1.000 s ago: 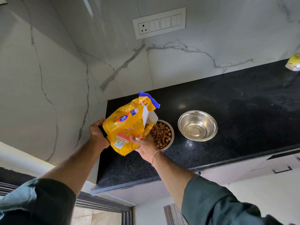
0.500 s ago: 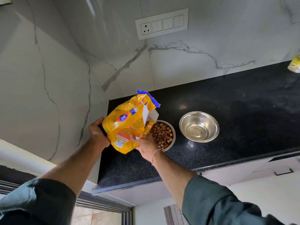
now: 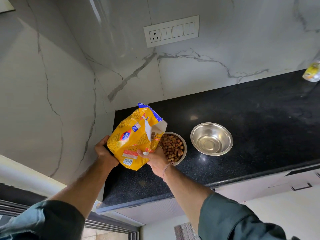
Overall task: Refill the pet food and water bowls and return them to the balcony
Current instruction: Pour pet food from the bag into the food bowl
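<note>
Head view: both hands are holding a yellow food bag tilted over the kibble-filled bowl on the black bench, left hand gripping its base, right hand pinching its near side; an empty steel bowl is sitting just right.

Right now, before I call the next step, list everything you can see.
bag: one, yellow with a blue torn top, held tilted, mouth over the left bowl
kibble bowl: one, steel, on the counter, partly behind the bag
kibble: many pieces, brown, in that bowl
empty bowl: one, steel, right of the kibble bowl
counter: one, black speckled
switch panel: one, white, on the marble wall
packet: one, yellow, blurred, at the far right edge
left hand: grips the bag's lower end
right hand: holds the bag's near side
sleeves: two, dark green
</note>
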### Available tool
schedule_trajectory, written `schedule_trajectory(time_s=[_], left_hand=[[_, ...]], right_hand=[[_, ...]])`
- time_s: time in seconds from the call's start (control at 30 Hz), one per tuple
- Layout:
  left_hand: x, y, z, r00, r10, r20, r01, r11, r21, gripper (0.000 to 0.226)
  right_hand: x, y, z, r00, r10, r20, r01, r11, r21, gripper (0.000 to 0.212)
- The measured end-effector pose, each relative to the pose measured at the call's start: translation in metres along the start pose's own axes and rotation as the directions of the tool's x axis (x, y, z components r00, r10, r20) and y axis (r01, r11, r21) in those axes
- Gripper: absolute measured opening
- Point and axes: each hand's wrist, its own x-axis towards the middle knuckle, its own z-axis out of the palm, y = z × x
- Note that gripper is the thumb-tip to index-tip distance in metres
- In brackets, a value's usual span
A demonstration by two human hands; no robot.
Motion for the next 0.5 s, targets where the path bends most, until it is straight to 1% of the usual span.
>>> schedule_trajectory(time_s=[0.1,0.17,0.23,0.37,0.47,0.5], left_hand=[[-0.003,-0.011,-0.007,1.000,0.010,0.012,-0.010,0.998,-0.061,0.045],[-0.008,-0.018,-0.011,1.000,0.021,0.012,-0.020,0.991,-0.132,0.040],[-0.013,-0.025,-0.014,1.000,0.017,0.008,-0.016,0.981,-0.192,0.040],[-0.020,-0.035,-0.020,1.000,0.002,-0.025,-0.011,0.940,-0.340,0.053],[-0.030,-0.041,-0.021,0.998,-0.028,-0.048,0.003,0.892,-0.452,0.049],[-0.031,-0.042,-0.020,0.994,-0.067,-0.087,0.016,0.872,-0.489,0.047]], right_hand=[[0.002,0.002,0.001,0.998,-0.036,-0.058,0.026,0.985,-0.171,0.034],[0.002,0.002,0.001,0.995,-0.045,-0.090,0.017,0.957,-0.290,0.026],[0.001,-0.002,0.001,0.995,-0.039,-0.093,0.000,0.921,-0.389,0.022],[-0.005,-0.015,0.006,0.998,0.001,-0.063,-0.036,0.835,-0.549,0.025],[-0.008,-0.024,0.016,0.998,-0.035,-0.051,-0.009,0.736,-0.677,0.030],[-0.008,-0.027,0.021,0.998,-0.055,-0.036,0.013,0.701,-0.713,0.034]])
